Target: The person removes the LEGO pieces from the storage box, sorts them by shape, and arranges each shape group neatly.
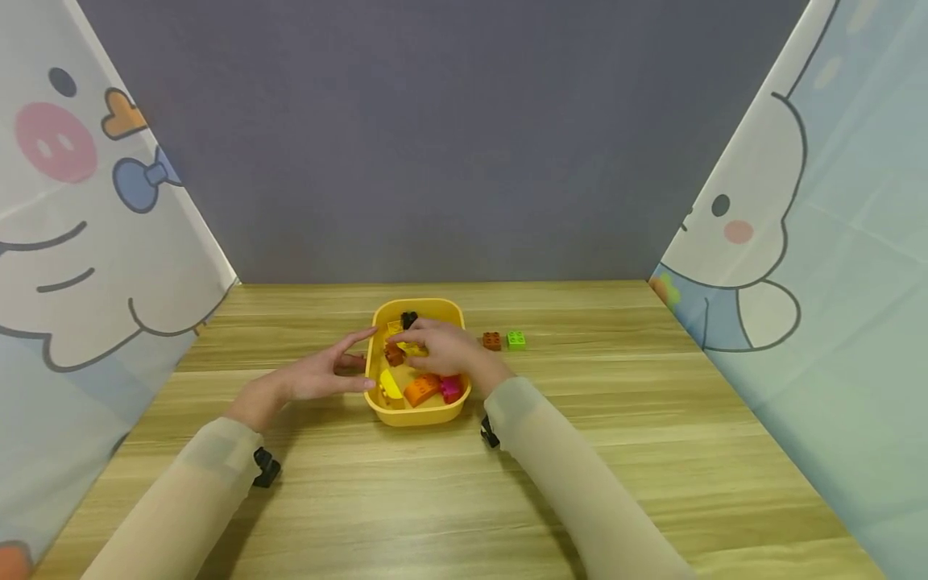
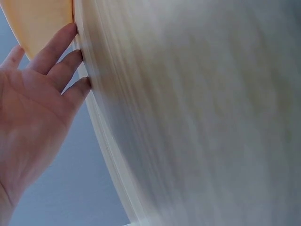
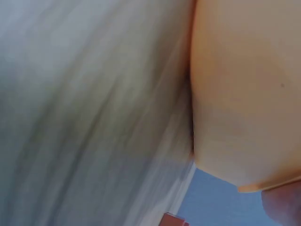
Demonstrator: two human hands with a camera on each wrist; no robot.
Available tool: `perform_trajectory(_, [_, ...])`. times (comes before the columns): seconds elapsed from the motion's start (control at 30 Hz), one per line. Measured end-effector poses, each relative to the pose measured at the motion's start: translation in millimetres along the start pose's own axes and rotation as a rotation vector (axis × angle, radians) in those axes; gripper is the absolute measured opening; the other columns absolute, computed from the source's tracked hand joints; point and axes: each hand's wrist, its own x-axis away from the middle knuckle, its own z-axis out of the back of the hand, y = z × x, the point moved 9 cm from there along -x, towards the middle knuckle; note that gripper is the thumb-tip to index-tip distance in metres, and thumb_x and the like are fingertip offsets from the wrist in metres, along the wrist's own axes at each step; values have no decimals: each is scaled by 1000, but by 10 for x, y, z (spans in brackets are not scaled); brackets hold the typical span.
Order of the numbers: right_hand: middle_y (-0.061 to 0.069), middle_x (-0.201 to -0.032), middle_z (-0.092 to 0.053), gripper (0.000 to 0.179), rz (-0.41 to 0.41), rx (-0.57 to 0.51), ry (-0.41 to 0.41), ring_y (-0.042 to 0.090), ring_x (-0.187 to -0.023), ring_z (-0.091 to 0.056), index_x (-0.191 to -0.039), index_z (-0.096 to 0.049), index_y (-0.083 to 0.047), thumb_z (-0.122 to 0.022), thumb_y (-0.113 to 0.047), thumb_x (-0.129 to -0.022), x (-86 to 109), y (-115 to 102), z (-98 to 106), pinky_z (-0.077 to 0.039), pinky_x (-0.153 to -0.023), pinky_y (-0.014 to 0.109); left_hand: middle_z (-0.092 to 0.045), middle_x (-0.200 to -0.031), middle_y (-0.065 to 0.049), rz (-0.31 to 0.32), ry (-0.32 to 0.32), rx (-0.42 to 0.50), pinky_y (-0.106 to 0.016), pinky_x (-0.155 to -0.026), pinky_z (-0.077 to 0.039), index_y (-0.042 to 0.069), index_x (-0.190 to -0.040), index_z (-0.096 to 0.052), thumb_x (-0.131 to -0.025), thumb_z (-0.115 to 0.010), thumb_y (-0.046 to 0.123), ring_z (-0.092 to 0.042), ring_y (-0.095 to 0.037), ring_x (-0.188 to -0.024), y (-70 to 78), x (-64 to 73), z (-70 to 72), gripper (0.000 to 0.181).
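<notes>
A yellow bin (image 1: 418,417) stands on the table with toy building bricks inside. My left hand (image 1: 319,374) is at its left side, fingers and thumb spread, with fingertips at the rim. In the left wrist view these fingers are nearly straight beside the bin wall (image 2: 42,23). My right hand (image 1: 449,348) reaches over the right rim into the bin, its fingers bent above the yellow bricks (image 1: 412,350); I cannot tell whether it grips one. Around it lie a brown brick (image 1: 394,354), a black piece (image 1: 409,319), a yellow curved piece (image 1: 390,384), an orange brick (image 1: 422,390) and a magenta brick (image 1: 451,389).
Right of the bin, a brown brick (image 1: 491,341) and a lime green brick (image 1: 515,340) sit side by side on the wooden table (image 1: 406,499). A grey panel (image 1: 435,145) rises behind, and printed cloths (image 1: 834,201) flank both sides.
</notes>
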Motion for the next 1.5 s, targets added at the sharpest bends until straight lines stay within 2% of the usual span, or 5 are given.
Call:
perform_trajectory(0.17, [-5,-145,-60,52,15,98,-34,16,-120,-62,-162,-53,-45,-65,-41,-111,-9,-23,-55,-56,-108,38,-47,-166,-34,6,4,-15,-70,-119,-47,30,-178,-7,-104,-76,47,-48,-53,-154,-12,4,3,103])
perform_trajectory(0.6, [-13,-170,-51,53,25,33,-56,23,-163,-42,-160,-56,-41,-70,-37,-109,23,-44,-43,-31,-136,49,-44,-167,-36,0,0,3,-68,-118,-48,30,-178,-6,-104,-76,44,-46,-54,-155,-16,-6,-12,102])
perform_trajectory(0.87, [-16,-136,-71,28,-4,-35,-26,14,-121,-63,-129,-74,-40,-80,-41,-102,18,-8,-19,-53,-112,38,-45,-166,-35,-2,-8,32,-67,-118,-49,30,-178,-6,-104,-77,42,-47,-54,-153,2,-2,-22,103])
perform_trajectory(1.0, [-14,-124,-68,33,-18,-21,-40,10,-100,-62,-134,-72,-39,-81,-41,-102,21,3,-29,-55,-95,32,-44,-166,-36,-2,-12,41,-66,-118,-49,29,-178,-5,-104,-77,41,-47,-56,-153,3,-9,-26,104])
perform_trajectory(1.5, [-12,-117,-67,32,-92,-109,-35,11,-103,-60,-128,-72,-36,-82,-30,-99,30,61,-29,-55,-95,32,-44,-166,-37,-22,-10,46,-64,-117,-51,28,-178,-5,-104,-77,38,-47,-55,-153,-11,-17,-11,104])
